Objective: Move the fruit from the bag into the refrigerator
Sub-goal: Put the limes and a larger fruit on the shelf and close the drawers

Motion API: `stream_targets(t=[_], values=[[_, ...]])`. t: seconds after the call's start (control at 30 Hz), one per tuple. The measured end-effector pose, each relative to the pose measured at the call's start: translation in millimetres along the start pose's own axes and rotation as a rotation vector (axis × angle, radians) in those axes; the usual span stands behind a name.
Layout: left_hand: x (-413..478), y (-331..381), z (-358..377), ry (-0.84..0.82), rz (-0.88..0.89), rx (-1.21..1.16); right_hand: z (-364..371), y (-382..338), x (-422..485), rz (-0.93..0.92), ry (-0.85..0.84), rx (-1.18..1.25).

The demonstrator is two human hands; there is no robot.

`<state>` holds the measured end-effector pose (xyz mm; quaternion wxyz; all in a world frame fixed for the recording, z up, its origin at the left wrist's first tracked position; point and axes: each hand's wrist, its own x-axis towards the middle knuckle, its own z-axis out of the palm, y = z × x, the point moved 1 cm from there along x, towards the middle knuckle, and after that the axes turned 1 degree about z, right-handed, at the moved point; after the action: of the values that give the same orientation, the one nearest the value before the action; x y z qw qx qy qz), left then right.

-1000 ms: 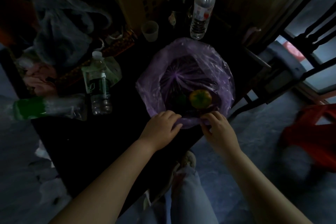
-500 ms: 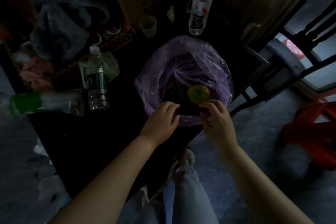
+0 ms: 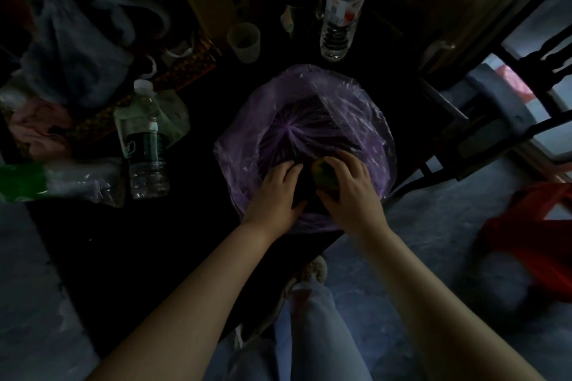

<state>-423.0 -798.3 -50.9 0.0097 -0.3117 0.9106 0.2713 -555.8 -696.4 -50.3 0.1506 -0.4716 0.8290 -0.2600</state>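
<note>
Both hands reach into the purple bag (image 3: 365, 108): right hand (image 3: 351, 192) cups a half-hidden fruit (image 3: 323, 175); left hand (image 3: 277, 192) seemingly grips something too dark to identify.

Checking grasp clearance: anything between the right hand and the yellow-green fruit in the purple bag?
Nothing visible. The right hand is already inside the open purple bag, fingers curled around the fruit. The left hand is beside it, not in between. The refrigerator is out of view.
</note>
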Motion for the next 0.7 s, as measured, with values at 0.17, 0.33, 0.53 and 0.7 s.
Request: stream_targets(t=[0.17,0.33,0.53,0.7], values=[[-1.3,2.9,0.5,-0.007,-0.021,-0.016,4.3,5.3,5.2,-0.002,-0.04,0.024],[-2.0,4.8,-2.3,-0.016,-0.056,-0.028,1.3,3.6,8.4,-0.003,-0.062,0.029],[-12.2,11.7,-23.9,0.026,-0.034,-0.047,-18.0,-13.4,1.2,-0.04,-0.018,0.014],[-33.4,20.8,-56.2,0.12,0.059,-0.051,-43.8,-41.9,-21.1,-0.049,0.082,-0.009]])
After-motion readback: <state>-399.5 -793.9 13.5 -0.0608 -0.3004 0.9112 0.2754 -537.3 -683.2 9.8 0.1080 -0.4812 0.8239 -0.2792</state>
